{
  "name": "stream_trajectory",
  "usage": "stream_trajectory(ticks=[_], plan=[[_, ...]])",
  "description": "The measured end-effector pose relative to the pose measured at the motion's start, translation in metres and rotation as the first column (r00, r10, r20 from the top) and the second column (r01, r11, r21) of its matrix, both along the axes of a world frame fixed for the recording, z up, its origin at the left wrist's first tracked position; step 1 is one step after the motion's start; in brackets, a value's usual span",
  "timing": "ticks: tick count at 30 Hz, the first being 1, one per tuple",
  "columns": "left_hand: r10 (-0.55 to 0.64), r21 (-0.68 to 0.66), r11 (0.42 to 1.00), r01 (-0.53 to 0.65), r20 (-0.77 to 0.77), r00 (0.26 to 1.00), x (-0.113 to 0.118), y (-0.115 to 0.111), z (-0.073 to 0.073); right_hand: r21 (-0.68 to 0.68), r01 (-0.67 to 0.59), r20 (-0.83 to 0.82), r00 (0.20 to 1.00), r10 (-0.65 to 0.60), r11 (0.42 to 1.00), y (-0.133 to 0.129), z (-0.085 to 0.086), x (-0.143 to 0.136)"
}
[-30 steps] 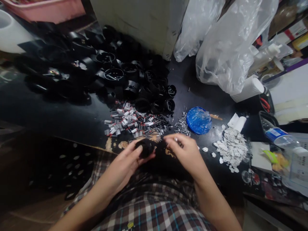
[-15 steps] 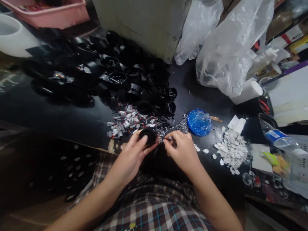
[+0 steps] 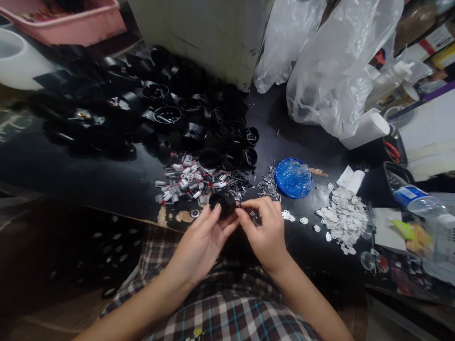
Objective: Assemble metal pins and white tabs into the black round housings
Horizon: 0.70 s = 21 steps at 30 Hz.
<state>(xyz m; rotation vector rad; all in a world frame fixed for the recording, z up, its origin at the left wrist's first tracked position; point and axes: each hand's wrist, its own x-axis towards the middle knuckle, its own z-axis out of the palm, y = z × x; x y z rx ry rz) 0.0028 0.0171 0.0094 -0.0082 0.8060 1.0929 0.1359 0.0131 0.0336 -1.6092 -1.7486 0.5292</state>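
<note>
Lifted slightly off the table edge since a moment ago, both hands now closer together. Black, worn table (image 3: 71, 175) under dim light, crowded. Behind: one pale box (image 3: 213, 33), two clear bags (image 3: 334, 71), one pink tub (image 3: 71, 23). Heap of black housings (image 3: 170, 113), too many to count. Nearer: pile of small white-and-red parts (image 3: 192, 182), pile of white flat pieces (image 3: 343, 218), one blue lid (image 3: 293, 177), one bottle (image 3: 415, 201). Left hand (image 3: 201, 244) clamped around one black cap (image 3: 222, 204), held just above the near edge. Right hand (image 3: 265, 229) pinching something tiny against the cap's side; too small to identify.
</note>
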Motion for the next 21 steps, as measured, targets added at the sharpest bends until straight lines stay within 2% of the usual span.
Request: stream_trajectory(ticks=[3,7,11,17,19,21], plan=[[-0.056,0.062,0.996,0.058,-0.042,0.998,-0.003,0.0,-0.001,0.045,-0.066,0.006,0.998,0.066,0.997,-0.002,0.005,0.003],[-0.128,0.109,0.983,0.146,-0.15,0.98,-0.01,-0.003,0.0,0.006,-0.105,-0.122,0.987,0.105,0.994,0.0,0.022,0.005],[-0.158,0.129,0.975,0.182,-0.181,0.971,-0.012,-0.007,0.0,0.004,-0.157,-0.049,0.986,0.157,0.988,0.003,0.034,0.004],[-0.159,0.117,0.975,0.189,-0.229,0.96,-0.012,-0.009,0.002,-0.023,-0.136,-0.056,0.989,0.135,0.99,0.0,0.03,0.003],[-0.162,0.11,0.976,0.189,-0.221,0.962,-0.014,-0.009,0.002,-0.016,-0.157,-0.089,0.984,0.155,0.988,-0.001,0.029,0.004],[-0.176,0.11,0.973,0.202,-0.207,0.962,-0.017,-0.007,0.001,-0.065,-0.196,-0.171,0.968,0.182,0.979,-0.001,0.031,0.006]])
